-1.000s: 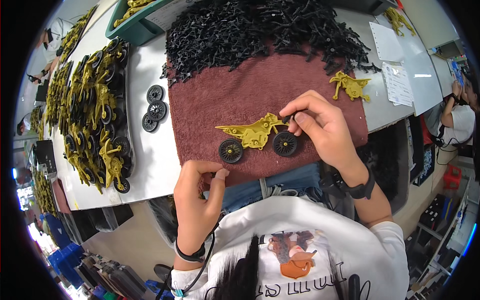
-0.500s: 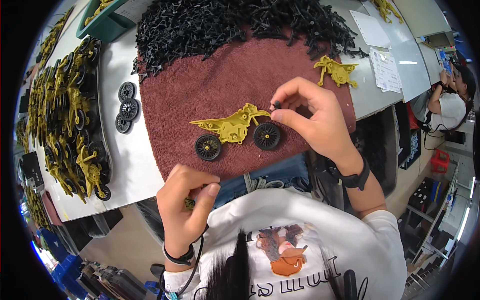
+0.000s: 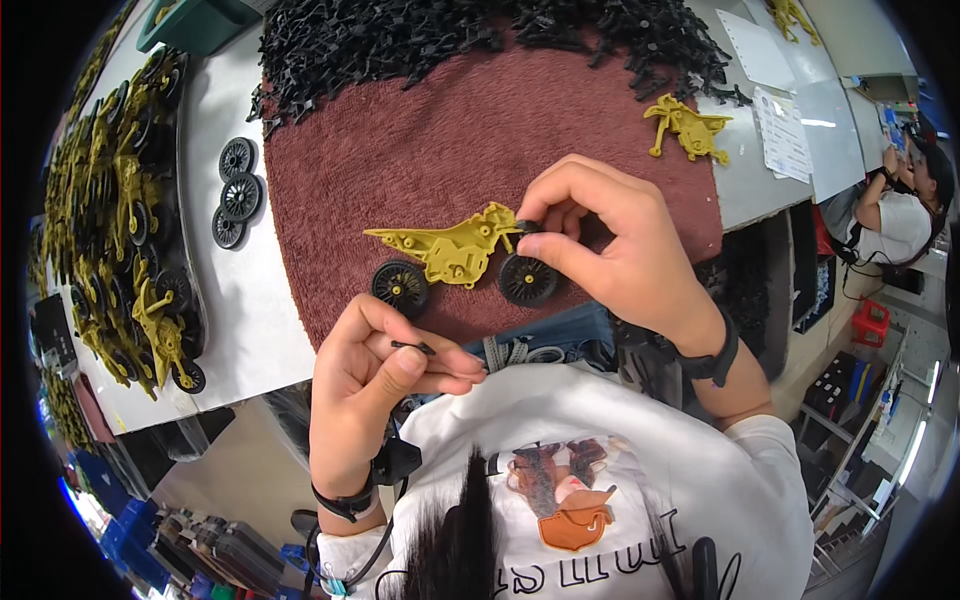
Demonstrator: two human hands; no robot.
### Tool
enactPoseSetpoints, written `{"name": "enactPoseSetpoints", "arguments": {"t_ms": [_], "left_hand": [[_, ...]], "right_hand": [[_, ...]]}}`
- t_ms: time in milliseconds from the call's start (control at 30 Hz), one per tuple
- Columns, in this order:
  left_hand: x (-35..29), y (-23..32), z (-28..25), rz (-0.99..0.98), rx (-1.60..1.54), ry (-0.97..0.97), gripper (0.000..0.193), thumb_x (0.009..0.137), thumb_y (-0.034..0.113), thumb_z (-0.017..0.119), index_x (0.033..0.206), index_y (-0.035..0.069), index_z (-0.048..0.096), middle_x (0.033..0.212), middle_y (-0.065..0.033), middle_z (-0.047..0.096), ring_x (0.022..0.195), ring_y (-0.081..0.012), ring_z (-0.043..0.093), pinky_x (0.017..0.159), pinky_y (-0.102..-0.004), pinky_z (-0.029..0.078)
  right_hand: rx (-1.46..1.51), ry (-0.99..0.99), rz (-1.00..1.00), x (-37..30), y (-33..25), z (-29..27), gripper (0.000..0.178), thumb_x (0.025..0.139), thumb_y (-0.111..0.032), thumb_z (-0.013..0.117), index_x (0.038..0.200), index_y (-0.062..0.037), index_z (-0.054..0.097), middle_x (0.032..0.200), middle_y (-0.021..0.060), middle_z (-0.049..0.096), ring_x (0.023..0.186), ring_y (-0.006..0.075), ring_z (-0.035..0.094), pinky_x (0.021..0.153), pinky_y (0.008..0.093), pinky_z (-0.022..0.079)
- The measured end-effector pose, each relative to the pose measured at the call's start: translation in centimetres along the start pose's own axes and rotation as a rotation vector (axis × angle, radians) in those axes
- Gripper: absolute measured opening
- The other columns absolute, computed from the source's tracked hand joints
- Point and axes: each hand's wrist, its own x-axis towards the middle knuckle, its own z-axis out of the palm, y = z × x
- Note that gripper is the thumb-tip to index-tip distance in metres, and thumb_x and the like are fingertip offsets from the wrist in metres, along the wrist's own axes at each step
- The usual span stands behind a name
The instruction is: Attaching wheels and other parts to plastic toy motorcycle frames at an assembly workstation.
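A yellow plastic toy motorcycle half (image 3: 455, 252) with two black spoked wheels lies on the brown-red towel (image 3: 400, 165). My right hand (image 3: 615, 235) pinches a small black part (image 3: 526, 228) against the motorcycle's front, just above the front wheel (image 3: 528, 280); the fingers partly hide it. Close to the rear wheel (image 3: 400, 288), my left hand (image 3: 375, 385) is turned palm up with bent fingers. A small dark plastic piece (image 3: 412, 347) rests between its thumb and fingers.
A heap of small black parts (image 3: 480, 40) covers the towel's far edge. Another yellow motorcycle half (image 3: 688, 130) lies at the towel's right. On the left are three loose wheels (image 3: 240, 196) and a tray full of assembled motorcycles (image 3: 120, 220). A person (image 3: 890, 205) sits at far right.
My right hand has brought the black part down onto the motorcycle's front. My left hand has moved up and opened its palm somewhat, showing the dark piece. The whole view has shifted slightly.
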Motion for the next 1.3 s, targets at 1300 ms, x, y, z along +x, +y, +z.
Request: {"name": "enactPoseSetpoints", "arguments": {"t_ms": [1300], "left_hand": [[2.2,-3.3,1.3,0.806,1.59,0.276,0.023,0.081,0.015,0.069,0.072,0.007,0.05,0.06,-0.0041,0.047,0.044,-0.0185,0.05,0.041,-0.0304,0.037]], "right_hand": [[-0.046,-0.128,-0.027,-0.1,-0.4,-0.9,0.019,0.076,0.011,0.064,0.093,0.0029,0.058,0.091,0.0048,0.059,0.074,0.0065,0.054,0.064,0.019,0.041]]}}
